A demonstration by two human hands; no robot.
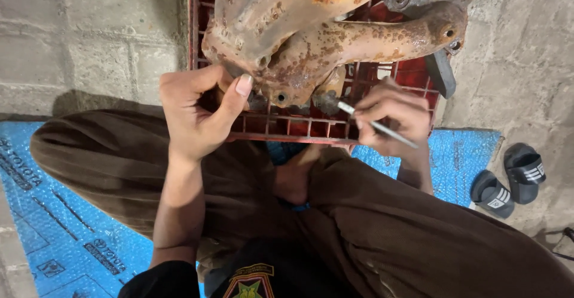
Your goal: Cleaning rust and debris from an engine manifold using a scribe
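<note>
Floor (78, 47): grey concrete blocks, beyond and to both sides of the hands.

Mat (66, 238): blue padded sheet under the seated person, nearer the body than either hand.

Trousers (418, 232): brown cloth over folded legs, just below both hands.

Casting (317, 29): large rusty metal part with tube-like arms and bolt holes, lying on the crate directly beyond the hands. Its lower lugs sit between the two hands.

Crate (287, 127): red plastic lattice carrying the casting; its near rim runs just under both hands.

Sandals (508, 181): dark pair, well apart to the right of the right hand.

Left hand (194, 115): curled against the near left edge of the casting, thumb pressed to a lug, bracing it.

Right hand (391, 118): clenched round the pick, held pencil-fashion.

Pick (376, 124): thin grey metal rod, its tip at a lug on the casting's underside, just left of the right hand.

Step, as judged: scraping or picking at a hole or seat in the lower lug while the part is steadied. The next move would call for a firm brace from the left hand and small, controlled strokes of the tip, kept off the left thumb nearby.
</note>
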